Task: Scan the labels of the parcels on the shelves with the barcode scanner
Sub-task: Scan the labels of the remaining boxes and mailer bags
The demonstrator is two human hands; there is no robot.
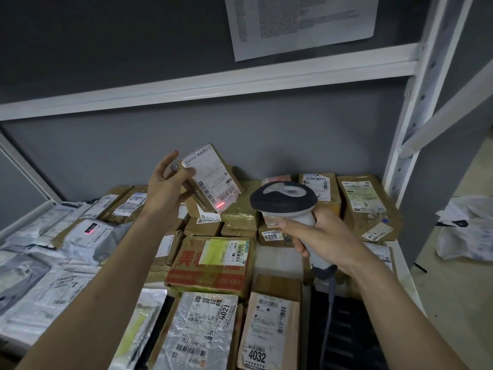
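My left hand point(166, 186) holds a small brown cardboard parcel point(213, 177) tilted up above the shelf, thumb and fingers curled round its left edge. Its white label faces the scanner, and a red scan line glows on the label's lower corner. My right hand point(320, 235) grips the handle of a grey and white barcode scanner point(284, 200), whose head points left at the parcel from a short distance. A cable hangs down from the handle.
The white metal shelf point(400, 252) is packed with cardboard boxes, grey mailer bags point(88, 236) and foil packets point(202, 324), labels up. A white crossbar point(202, 88) runs overhead and an upright stands right. More bags lie on the floor at right point(466, 231).
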